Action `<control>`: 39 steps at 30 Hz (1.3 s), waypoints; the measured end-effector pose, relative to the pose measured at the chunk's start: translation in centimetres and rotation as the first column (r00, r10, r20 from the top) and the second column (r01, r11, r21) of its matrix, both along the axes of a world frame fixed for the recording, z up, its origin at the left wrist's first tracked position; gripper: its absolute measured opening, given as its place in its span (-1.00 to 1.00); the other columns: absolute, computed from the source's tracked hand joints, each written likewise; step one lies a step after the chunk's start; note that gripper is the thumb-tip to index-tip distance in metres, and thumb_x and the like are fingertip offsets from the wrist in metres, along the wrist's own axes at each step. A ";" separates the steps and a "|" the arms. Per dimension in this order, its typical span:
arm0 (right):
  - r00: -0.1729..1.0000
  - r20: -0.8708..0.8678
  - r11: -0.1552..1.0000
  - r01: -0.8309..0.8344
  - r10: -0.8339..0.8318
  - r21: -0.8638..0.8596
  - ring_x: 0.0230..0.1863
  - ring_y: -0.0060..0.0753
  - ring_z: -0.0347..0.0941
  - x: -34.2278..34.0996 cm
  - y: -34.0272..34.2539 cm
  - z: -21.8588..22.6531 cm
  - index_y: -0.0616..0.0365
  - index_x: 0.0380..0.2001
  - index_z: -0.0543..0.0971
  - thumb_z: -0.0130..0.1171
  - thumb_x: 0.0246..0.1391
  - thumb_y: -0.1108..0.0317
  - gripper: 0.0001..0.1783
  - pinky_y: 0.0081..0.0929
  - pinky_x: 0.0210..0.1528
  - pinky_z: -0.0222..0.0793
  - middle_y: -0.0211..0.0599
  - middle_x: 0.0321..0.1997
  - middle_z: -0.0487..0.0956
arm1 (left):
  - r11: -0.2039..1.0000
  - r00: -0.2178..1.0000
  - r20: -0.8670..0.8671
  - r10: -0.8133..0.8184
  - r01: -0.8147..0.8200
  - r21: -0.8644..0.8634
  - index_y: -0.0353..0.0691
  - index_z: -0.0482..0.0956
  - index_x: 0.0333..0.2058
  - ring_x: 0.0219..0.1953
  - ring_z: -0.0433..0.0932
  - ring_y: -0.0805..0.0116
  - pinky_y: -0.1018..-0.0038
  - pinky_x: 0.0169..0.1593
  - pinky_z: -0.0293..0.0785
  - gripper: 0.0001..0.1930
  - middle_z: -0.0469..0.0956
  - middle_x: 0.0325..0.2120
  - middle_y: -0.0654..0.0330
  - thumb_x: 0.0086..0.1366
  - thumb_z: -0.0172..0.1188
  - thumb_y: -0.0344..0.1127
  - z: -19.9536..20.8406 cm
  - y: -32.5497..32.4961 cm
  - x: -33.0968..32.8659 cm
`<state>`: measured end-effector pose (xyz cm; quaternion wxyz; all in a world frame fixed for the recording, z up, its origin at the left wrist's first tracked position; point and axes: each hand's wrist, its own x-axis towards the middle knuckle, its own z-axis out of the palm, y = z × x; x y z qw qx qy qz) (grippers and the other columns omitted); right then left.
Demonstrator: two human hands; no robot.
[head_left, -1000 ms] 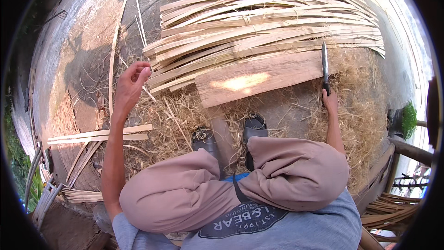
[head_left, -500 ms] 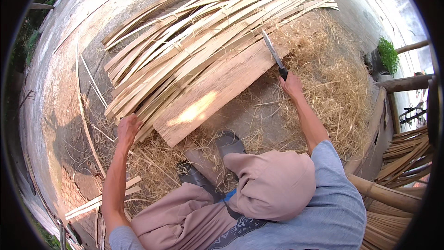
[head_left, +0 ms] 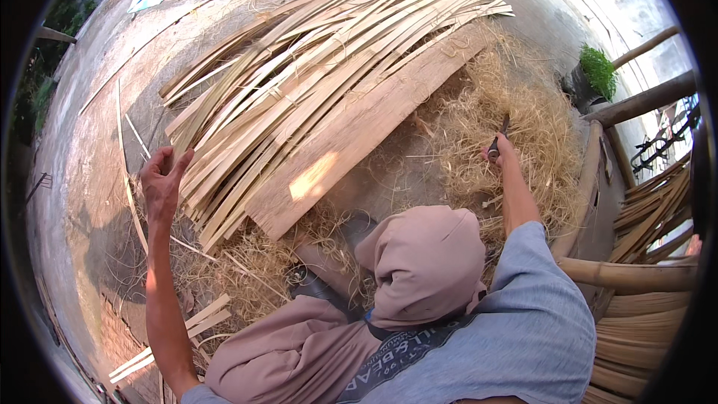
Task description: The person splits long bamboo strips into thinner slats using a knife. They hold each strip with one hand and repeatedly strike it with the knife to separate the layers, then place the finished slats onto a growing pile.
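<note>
One pale split strip [head_left: 203, 129] rises out of the pile of strips [head_left: 321, 75], its near end at the person's left hand [head_left: 160, 184], just beyond the left ends of the pile. That hand's grip is drawn together, thumb against fingers, and appears to be pinching the end of the strip, though the contact is small in the view. Half a second ago the same hand was down at the ends of the pile beside the plank; now it is farther out along them, so a single strip seems to be coming apart from the rest. The right hand [head_left: 503, 157] has its grip wrapped round the handle of a knife [head_left: 505, 126]. The knife has left the end of the plank [head_left: 363, 131], which it overlapped in the earlier view, and is now above the heap of curled shavings [head_left: 538, 150], its blade foreshortened and apart from the strips. The work at this instant looks like one of handling the strip, with no cutting under way. The plank lies along the near side of the pile, between it and the person's knees. A few short strips [head_left: 206, 320] rest by the left forearm, and a bamboo pole [head_left: 632, 275] crosses beside the right sleeve.
</note>
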<state>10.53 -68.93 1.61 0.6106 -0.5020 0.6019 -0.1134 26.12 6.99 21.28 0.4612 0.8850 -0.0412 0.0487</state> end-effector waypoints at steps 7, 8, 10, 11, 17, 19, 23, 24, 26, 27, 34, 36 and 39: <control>0.847 -0.389 0.560 -0.531 0.361 -0.636 -0.35 -0.08 0.63 -4.8 7.3 0.7 0.26 0.16 0.35 0.18 0.28 0.04 -0.41 -0.15 -0.27 0.51 0.02 -0.22 0.63 | 0.992 0.958 -0.267 -0.102 0.117 0.040 -0.08 0.59 0.23 -0.16 0.71 0.35 0.43 -0.07 0.60 -0.40 0.69 0.02 0.04 0.24 0.49 -0.09 -12.9 -1.5 -9.8; 0.829 -0.439 0.365 -0.550 0.347 -0.751 -0.36 -0.07 0.62 -5.2 9.7 1.6 0.27 0.14 0.36 0.19 0.25 0.07 -0.42 -0.13 -0.25 0.49 -0.04 -0.29 0.64 | 0.992 0.963 -0.247 -0.108 0.119 0.032 -0.16 0.57 0.24 -0.13 0.71 0.38 0.45 -0.02 0.59 -0.37 0.64 0.13 0.03 0.25 0.48 -0.09 -13.7 -3.7 -11.9; 0.751 -0.408 0.293 -0.605 0.519 -0.741 -0.29 0.06 0.63 -4.5 14.4 4.8 0.19 0.13 0.39 0.22 0.22 0.05 -0.43 -0.04 -0.21 0.50 0.00 -0.25 0.64 | 0.969 0.983 -0.168 -0.071 0.108 0.224 0.03 0.58 0.24 -0.10 0.75 0.28 0.40 -0.02 0.65 -0.38 0.71 0.00 0.06 0.21 0.49 -0.02 -13.5 -6.0 -14.5; 0.691 -0.422 0.235 -0.644 0.587 -0.728 -0.28 0.08 0.64 -3.5 16.4 6.2 0.17 0.13 0.39 0.23 0.22 0.02 -0.43 -0.03 -0.20 0.50 0.01 -0.23 0.63 | 0.974 0.974 -0.222 -0.034 0.082 0.210 0.07 0.59 0.23 -0.13 0.75 0.30 0.41 -0.06 0.65 -0.39 0.72 -0.01 0.07 0.22 0.47 0.03 -14.2 -6.3 -15.5; 0.369 -0.588 -0.232 -0.670 0.720 -0.705 -0.22 0.23 0.64 3.9 25.2 4.9 0.13 0.03 0.46 0.08 0.36 -0.16 -0.45 0.09 -0.20 0.54 0.07 -0.22 0.66 | 0.955 0.911 -0.412 -0.010 0.130 0.266 0.09 0.60 0.23 -0.20 0.76 0.31 0.39 -0.09 0.61 -0.39 0.72 -0.08 -0.03 0.22 0.47 0.01 -16.1 -7.9 -19.4; 0.307 -0.682 -0.252 -0.767 0.663 -0.590 -0.22 0.25 0.64 6.1 25.5 2.8 0.16 -0.01 0.46 0.03 0.38 -0.18 -0.44 0.09 -0.20 0.55 0.14 -0.22 0.66 | 0.953 0.950 -0.297 -0.095 0.173 0.250 -0.09 0.68 0.12 -0.35 0.74 0.33 0.38 -0.25 0.61 -0.49 0.77 -0.27 0.02 0.29 0.42 0.04 -17.8 -7.1 -20.9; 0.358 -0.622 -0.085 -0.819 0.696 -0.567 -0.23 0.29 0.63 7.2 24.9 -0.6 0.25 -0.19 0.46 -0.01 0.38 -0.23 -0.37 0.10 -0.21 0.53 0.25 -0.34 0.64 | 0.983 0.570 -0.800 -0.185 0.120 -0.142 -0.30 0.67 -0.29 -0.61 0.57 0.49 0.49 -0.49 0.50 -0.44 0.55 -0.65 0.25 0.44 0.18 0.20 -17.4 -6.3 -20.5; 0.371 -0.610 -0.047 -0.829 0.700 -0.557 -0.24 0.30 0.63 7.0 24.8 -0.8 0.26 -0.21 0.46 -0.01 0.38 -0.23 -0.36 0.11 -0.20 0.53 0.26 -0.37 0.63 | 0.970 0.546 -0.807 -0.227 0.051 -0.238 -0.29 0.65 -0.33 -0.63 0.54 0.50 0.50 -0.51 0.46 -0.44 0.53 -0.66 0.26 0.46 0.16 0.20 -17.2 -6.6 -20.2; 0.212 -0.531 -0.041 -0.905 0.821 -0.424 -0.23 0.33 0.61 6.0 27.5 0.8 0.25 -0.23 0.46 0.00 0.38 -0.25 -0.36 0.12 -0.18 0.52 0.23 -0.38 0.62 | 0.910 0.499 -0.816 -0.292 -0.116 -0.397 -0.29 0.61 -0.42 -0.65 0.49 0.51 0.51 -0.54 0.39 -0.43 0.48 -0.67 0.29 0.48 0.12 0.19 -16.8 -6.8 -20.3; 0.136 -0.477 -0.050 -0.933 0.868 -0.358 -0.23 0.34 0.61 5.0 29.3 2.0 0.25 -0.24 0.46 0.00 0.37 -0.25 -0.36 0.13 -0.17 0.52 0.22 -0.38 0.62 | 0.918 0.520 -0.804 -0.290 -0.086 -0.387 -0.28 0.60 -0.44 -0.66 0.46 0.52 0.52 -0.55 0.35 -0.42 0.47 -0.68 0.31 0.49 0.12 0.18 -17.0 -6.9 -20.2; 0.026 -0.522 -0.294 -0.802 0.852 -0.520 -0.33 0.20 0.61 -0.6 30.1 1.5 0.20 -0.33 0.47 0.10 0.34 -0.22 -0.40 -0.01 -0.24 0.49 0.06 -0.46 0.60 | 0.991 0.725 -0.677 -0.125 0.067 -0.112 -0.27 0.60 -0.49 -0.62 0.40 0.52 0.47 -0.50 0.25 -0.44 0.45 -0.71 0.31 0.48 0.14 0.15 -19.4 -5.4 -22.0; 0.294 -0.459 0.065 -0.890 0.839 -0.451 -0.37 0.20 0.61 3.7 27.9 1.8 0.21 -0.35 0.46 0.14 0.32 -0.21 -0.40 -0.01 -0.27 0.50 0.05 -0.48 0.60 | 0.996 0.716 -0.692 -0.092 0.074 -0.055 -0.27 0.61 -0.49 -0.62 0.40 0.51 0.44 -0.50 0.27 -0.44 0.46 -0.70 0.28 0.47 0.15 0.15 -18.6 -4.8 -21.7; 0.040 -0.502 -0.312 -0.741 0.864 -0.595 -0.43 0.17 0.60 2.6 29.8 1.1 0.23 -0.38 0.47 0.17 0.32 -0.17 -0.42 0.00 -0.33 0.48 0.07 -0.54 0.58 | 0.993 0.732 -0.671 -0.119 0.104 -0.062 -0.27 0.59 -0.50 -0.63 0.35 0.52 0.45 -0.51 0.23 -0.47 0.41 -0.72 0.32 0.49 0.15 0.09 -18.1 -4.3 -21.5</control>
